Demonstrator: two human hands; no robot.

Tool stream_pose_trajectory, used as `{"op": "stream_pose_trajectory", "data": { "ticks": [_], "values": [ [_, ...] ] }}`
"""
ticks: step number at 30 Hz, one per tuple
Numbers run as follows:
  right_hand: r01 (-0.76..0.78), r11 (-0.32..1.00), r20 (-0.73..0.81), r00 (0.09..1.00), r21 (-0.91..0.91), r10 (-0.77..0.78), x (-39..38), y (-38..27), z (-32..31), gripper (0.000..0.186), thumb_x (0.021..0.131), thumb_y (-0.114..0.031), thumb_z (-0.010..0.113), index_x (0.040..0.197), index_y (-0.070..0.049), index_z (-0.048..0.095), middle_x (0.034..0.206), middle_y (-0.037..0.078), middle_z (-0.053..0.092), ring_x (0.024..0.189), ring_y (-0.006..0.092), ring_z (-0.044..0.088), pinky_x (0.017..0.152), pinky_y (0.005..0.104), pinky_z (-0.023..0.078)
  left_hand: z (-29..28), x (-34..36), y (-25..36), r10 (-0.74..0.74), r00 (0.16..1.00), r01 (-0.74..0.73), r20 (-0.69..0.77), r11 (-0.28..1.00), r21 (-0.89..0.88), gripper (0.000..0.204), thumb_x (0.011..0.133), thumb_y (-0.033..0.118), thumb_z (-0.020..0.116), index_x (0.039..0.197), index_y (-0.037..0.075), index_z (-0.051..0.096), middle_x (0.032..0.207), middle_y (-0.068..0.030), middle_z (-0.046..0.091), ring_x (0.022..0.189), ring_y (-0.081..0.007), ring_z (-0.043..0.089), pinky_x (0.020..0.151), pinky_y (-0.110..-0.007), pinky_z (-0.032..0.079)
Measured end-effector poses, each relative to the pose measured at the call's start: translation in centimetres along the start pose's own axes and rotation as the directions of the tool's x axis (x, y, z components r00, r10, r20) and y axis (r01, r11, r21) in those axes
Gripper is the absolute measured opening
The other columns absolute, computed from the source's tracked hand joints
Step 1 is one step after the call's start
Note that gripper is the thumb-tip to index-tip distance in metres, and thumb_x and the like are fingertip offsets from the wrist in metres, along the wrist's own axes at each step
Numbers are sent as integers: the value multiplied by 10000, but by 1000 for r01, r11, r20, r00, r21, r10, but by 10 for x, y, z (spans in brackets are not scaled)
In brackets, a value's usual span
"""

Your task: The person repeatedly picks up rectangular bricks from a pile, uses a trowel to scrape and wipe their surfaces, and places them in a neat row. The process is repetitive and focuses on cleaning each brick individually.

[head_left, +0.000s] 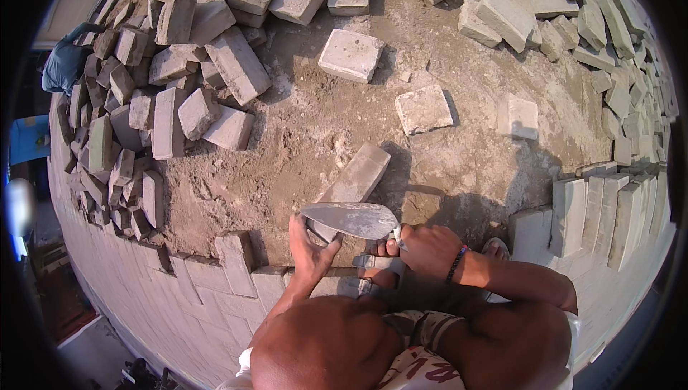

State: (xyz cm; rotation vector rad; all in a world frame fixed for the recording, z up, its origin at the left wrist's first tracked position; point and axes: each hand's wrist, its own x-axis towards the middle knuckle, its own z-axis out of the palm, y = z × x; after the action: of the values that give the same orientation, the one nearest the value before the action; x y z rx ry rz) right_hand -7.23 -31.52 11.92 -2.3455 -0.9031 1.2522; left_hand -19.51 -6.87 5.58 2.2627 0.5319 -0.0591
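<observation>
My right hand [432,250] is closed round the handle of a pointed trowel [351,219]. The grey metal blade points left, lying across the near end of a long grey paving block [360,173]. At that near end, my left hand [309,252] grips the block, thumb and fingers on either side. The blade hides part of the block, so whether the two touch is hard to tell. The block slants away to the upper right over sandy ground. Just in front of my feet runs the stepped edge of laid pavers [233,264].
Loose blocks [168,121] are heaped at the left, with another pile [548,10] at the upper right. Three single blocks, one of them a pale block [351,55], lie on the sand [287,146]. Upright pavers [609,214] stand in a row at right. A person [66,64] is at far left.
</observation>
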Motion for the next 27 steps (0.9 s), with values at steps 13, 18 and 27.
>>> {"op": "stream_pose_trajectory", "data": {
  "ticks": [13,18,27],
  "values": [
    [-137,855,-92,973,500,210,15,45,0,336,829,-272,611,900,56,589,773,262,643,751,407,656,689,465,494,-2,-7,-33,-5,996,-14,86,977,215,690,692,142,807,1269,-34,474,1090,-220,518,1011,-399,544,880,-457,455],
    [-271,817,178,962,510,208,46,77,36,393,825,-278,591,923,103,593,810,290,648,789,338,687,706,442,514,-11,34,-12,40,958,-61,285,996,66,582,859,338,714,1253,-52,536,1055,-235,581,981,-375,597,871,-436,480],
    [-271,781,235,958,562,163,38,64,15,390,841,-271,573,887,116,580,697,212,653,623,300,678,608,406,517,-11,72,-51,-154,728,364,668,913,-186,687,933,518,604,1343,-26,519,1130,-120,629,1046,-189,559,930,-359,446]
  ]
}}
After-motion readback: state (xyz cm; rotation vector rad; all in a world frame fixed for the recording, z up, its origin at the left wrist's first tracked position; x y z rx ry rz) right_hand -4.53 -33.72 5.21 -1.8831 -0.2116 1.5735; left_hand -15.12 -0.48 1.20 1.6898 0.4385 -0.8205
